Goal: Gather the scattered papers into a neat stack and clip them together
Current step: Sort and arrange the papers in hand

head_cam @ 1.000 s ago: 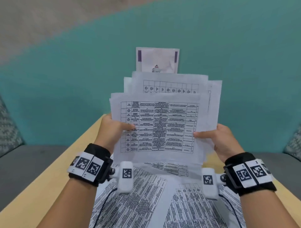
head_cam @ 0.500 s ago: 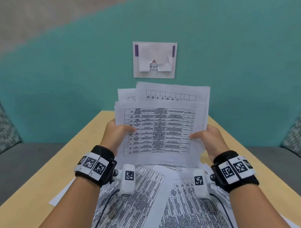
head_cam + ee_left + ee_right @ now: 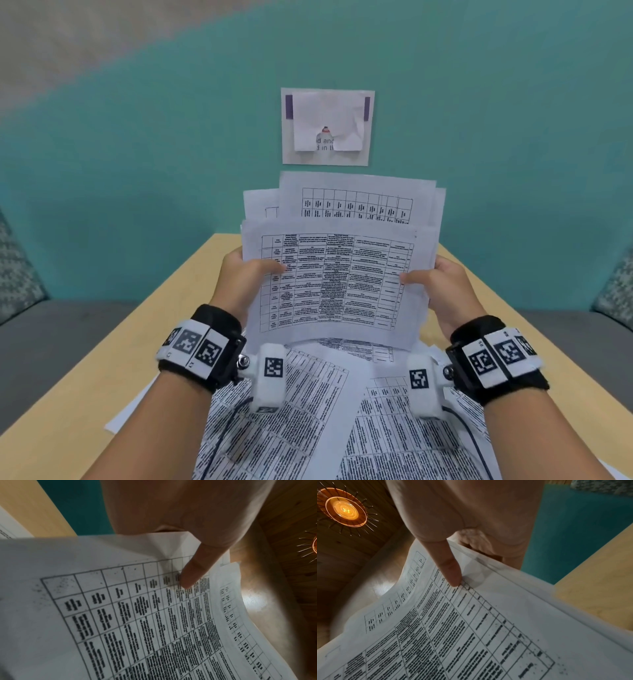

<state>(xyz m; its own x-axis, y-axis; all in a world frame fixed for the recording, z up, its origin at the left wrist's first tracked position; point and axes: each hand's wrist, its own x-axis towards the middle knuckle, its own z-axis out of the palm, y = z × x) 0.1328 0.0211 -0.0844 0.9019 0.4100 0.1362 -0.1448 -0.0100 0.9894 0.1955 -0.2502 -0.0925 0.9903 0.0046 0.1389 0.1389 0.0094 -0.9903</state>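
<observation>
I hold a loose bundle of printed sheets (image 3: 337,281) upright above the wooden table (image 3: 144,342). My left hand (image 3: 246,274) grips its left edge, thumb on the front sheet. My right hand (image 3: 442,284) grips the right edge the same way. The sheets are uneven, with back pages sticking up at the top (image 3: 356,195). The left wrist view shows the thumb (image 3: 193,572) pressed on the table print of the bundle (image 3: 137,615). In the right wrist view the thumb (image 3: 448,566) pinches the bundle (image 3: 471,628) against fingers behind. More printed sheets (image 3: 308,411) lie scattered below my wrists. No clip is in view.
A teal wall (image 3: 137,171) rises behind the table, with a taped paper notice (image 3: 327,126) on it. Grey seat cushions (image 3: 51,335) flank the table on both sides. A ceiling lamp (image 3: 344,509) shows in the right wrist view.
The bundle has dropped lower and both hands have drawn closer together on its sides. The back sheets now overhang less on the right.
</observation>
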